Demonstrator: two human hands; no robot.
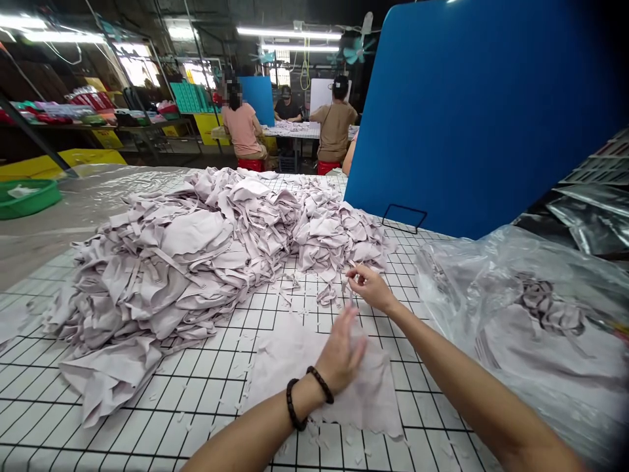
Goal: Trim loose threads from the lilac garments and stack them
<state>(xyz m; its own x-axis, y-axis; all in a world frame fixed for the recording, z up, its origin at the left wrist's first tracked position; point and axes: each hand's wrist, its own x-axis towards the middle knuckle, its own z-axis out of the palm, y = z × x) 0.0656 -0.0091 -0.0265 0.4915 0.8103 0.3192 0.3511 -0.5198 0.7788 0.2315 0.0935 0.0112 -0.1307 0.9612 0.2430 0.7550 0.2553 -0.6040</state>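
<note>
So the left hand (pixel 344 347), the one with two dark beaded bracelets (pixel 320 385) behind it, is over a pale cloth piece (pixel 275 367) that spreads out under and around the fingers. Those fingers are stretched out with the thumb apart, but they're pretty blurred, so I can't tell if they're touching the cloth. The right hand (pixel 371 285) is just past the left fingertips, thumb and finger in a narrow pinch on a tiny pale scrap (pixel 352 265). A big fabric heap (pixel 181 255) fills the area left of both hands, and a smaller heap (pixel 324 229) sits just beyond the right fingertips. Clear plastic bag (pixel 457 262) with more fabric is right of the right hand, blue board (pixel 457 111) further beyond. Gridded tabletop (pixel 230 393) under everything.
</note>
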